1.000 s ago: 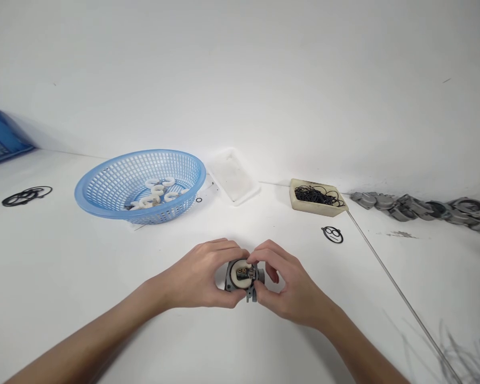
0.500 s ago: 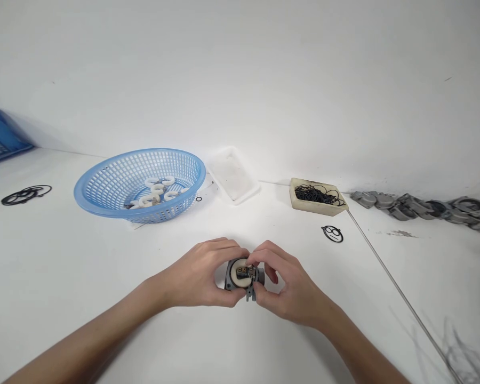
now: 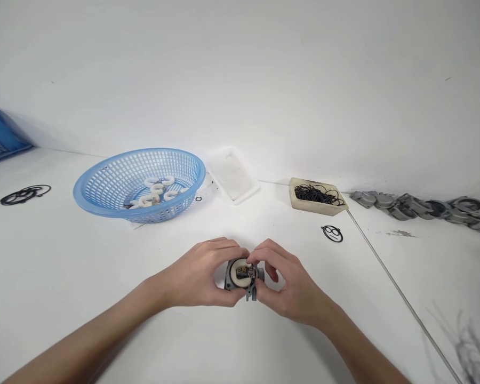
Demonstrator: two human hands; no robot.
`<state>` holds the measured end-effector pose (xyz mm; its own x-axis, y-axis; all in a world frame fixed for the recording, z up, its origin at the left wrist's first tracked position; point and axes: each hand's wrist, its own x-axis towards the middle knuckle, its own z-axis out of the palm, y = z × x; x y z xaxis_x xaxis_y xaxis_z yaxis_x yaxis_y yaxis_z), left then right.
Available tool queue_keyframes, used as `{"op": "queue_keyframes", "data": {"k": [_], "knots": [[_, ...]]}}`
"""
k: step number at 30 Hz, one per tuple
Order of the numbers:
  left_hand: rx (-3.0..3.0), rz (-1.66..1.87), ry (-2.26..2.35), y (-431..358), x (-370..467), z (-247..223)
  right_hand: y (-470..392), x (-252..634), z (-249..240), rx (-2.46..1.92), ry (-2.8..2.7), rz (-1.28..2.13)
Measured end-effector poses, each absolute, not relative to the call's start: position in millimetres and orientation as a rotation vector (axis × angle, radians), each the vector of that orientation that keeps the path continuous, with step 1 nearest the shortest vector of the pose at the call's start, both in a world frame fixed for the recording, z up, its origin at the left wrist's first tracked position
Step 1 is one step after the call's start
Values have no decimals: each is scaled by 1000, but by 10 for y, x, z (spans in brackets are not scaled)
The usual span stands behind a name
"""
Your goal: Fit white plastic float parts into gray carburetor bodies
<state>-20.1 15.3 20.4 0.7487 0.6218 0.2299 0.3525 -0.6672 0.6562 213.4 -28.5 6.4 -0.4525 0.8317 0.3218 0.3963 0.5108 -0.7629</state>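
A small grey metal carburetor body (image 3: 242,277) with a white round part and brass bits on top rests between both hands on the white table (image 3: 64,266). My left hand (image 3: 202,274) wraps its left side. My right hand (image 3: 290,285) grips its right side, thumb and forefinger pinching at the top of the white part.
A blue mesh basket (image 3: 104,186) with white curved parts stands at the back left. A white tray (image 3: 234,173), a cream box of black O-rings (image 3: 318,197), loose black gaskets (image 3: 332,233) (image 3: 22,194), a thin metal rod (image 3: 400,293) and a row of grey castings (image 3: 424,208) lie around.
Hands and the grey part stay almost still; only slight finger shifts on top of it.
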Motion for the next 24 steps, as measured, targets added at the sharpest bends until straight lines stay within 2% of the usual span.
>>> {"op": "queue_keyframes", "data": {"k": [24], "knots": [[2337,565,743,159,-198,217,-279,2134,45,-1004,-2044,812]]}}
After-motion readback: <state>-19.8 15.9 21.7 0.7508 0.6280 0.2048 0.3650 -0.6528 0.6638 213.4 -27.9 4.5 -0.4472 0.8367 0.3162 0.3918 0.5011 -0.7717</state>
